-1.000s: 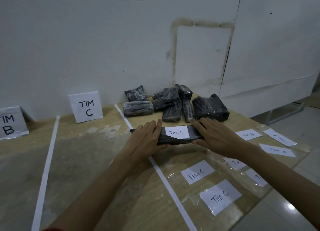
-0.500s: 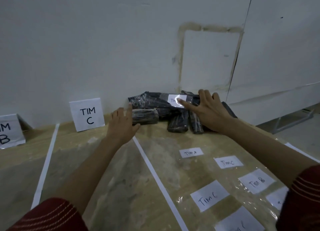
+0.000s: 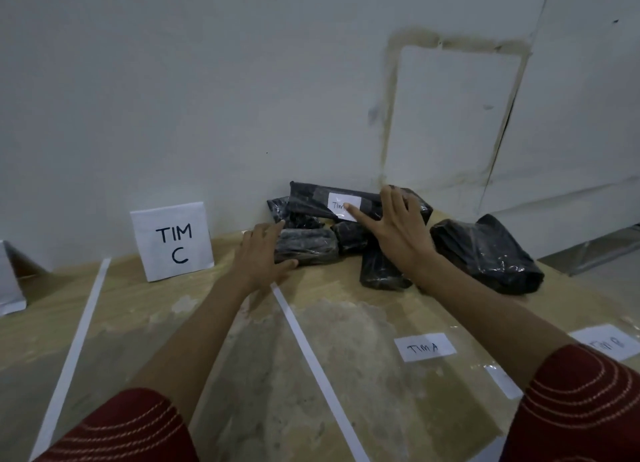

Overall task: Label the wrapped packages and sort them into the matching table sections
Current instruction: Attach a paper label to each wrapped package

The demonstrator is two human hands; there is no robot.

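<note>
Nearest, two dark red sleeves (image 3: 581,406) with pale stitched rings are seen at the lower corners of the frame, and bare forearms run up from them over the bench (image 3: 263,375). White tape strips (image 3: 311,354) are laid across the bench as dividers, one through the lower middle and another at lower left. At lower right a small paper slip marked "TIM A" (image 3: 428,347) is lying flat, with a further slip (image 3: 609,344) partly hidden by the right arm. Further up, the left hand (image 3: 261,253) is spread open with its fingers against the end of a short wrapped package (image 3: 308,246) lying on the bench; nothing is clasped. The right hand (image 3: 398,229) is likewise held open and flat, its index finger pressed on the white label (image 3: 341,205) of a long wrapped package (image 3: 311,201) that is resting on top of the pile of dark packages (image 3: 381,274) at the centre; only "Tim" can be read on that label. A larger black bundle (image 3: 485,253) is set to the right of the pile. At middle left a standing card marked "TIM C" (image 3: 172,241) is propped against the wall (image 3: 207,80), and another card (image 3: 10,281) is cut off at the left edge.
</note>
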